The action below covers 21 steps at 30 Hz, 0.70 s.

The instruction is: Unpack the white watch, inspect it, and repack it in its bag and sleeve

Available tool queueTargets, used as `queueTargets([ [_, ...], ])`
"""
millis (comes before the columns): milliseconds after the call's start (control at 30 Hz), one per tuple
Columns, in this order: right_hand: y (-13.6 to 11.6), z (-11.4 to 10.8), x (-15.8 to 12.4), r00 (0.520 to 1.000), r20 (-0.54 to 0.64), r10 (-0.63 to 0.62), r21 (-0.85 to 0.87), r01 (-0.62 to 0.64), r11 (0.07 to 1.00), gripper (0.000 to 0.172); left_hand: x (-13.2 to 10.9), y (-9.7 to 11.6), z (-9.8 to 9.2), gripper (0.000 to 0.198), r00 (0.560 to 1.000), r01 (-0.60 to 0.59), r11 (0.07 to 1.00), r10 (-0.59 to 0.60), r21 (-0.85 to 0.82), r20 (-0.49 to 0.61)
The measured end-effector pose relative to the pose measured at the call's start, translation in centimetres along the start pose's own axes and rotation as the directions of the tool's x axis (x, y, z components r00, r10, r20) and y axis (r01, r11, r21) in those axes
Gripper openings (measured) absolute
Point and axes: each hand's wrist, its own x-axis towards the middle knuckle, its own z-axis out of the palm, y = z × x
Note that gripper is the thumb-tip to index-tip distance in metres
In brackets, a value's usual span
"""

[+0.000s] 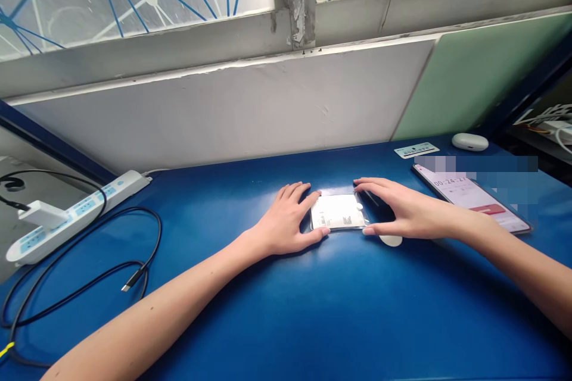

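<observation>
A small flat white packet in clear wrap (338,212) lies on the blue table (313,309). My left hand (286,220) rests flat at its left edge, fingers stretched out, thumb and fingertips touching the packet. My right hand (402,208) arches over its right edge, with the thumb and fingers pressed against that side. Both hands frame the packet between them. A small white round piece (390,240) lies on the table just under my right palm.
A phone (471,196) with a timer on its screen lies to the right. Behind it are a white label card (416,150) and a white earbud case (469,141). A white power strip (71,214) and a black cable (89,274) sit at the left. The wall stands close behind.
</observation>
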Motion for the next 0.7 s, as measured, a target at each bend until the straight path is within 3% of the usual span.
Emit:
queueTargets([
  [333, -3.0, 3.0, 0.6, 0.983, -0.17, -0.068, 0.105, 0.087, 0.991, 0.057, 0.2, 0.1, 0.0, 0.079, 0.999, -0.033, 0.999, 0.034, -0.025, 0.027],
  [533, -2.8, 3.5, 0.5, 0.975, -0.159, -0.157, -0.013, 0.157, 0.987, 0.053, 0.3, 0.0, 0.1, 0.075, 0.999, -0.015, 0.999, 0.016, -0.042, 0.034],
  [700, -2.8, 2.9, 0.6, 0.976, -0.167, -0.137, -0.144, 0.114, 0.983, 0.046, 0.4, 0.1, 0.0, 0.074, 0.998, -0.02, 1.0, 0.021, -0.008, 0.051],
])
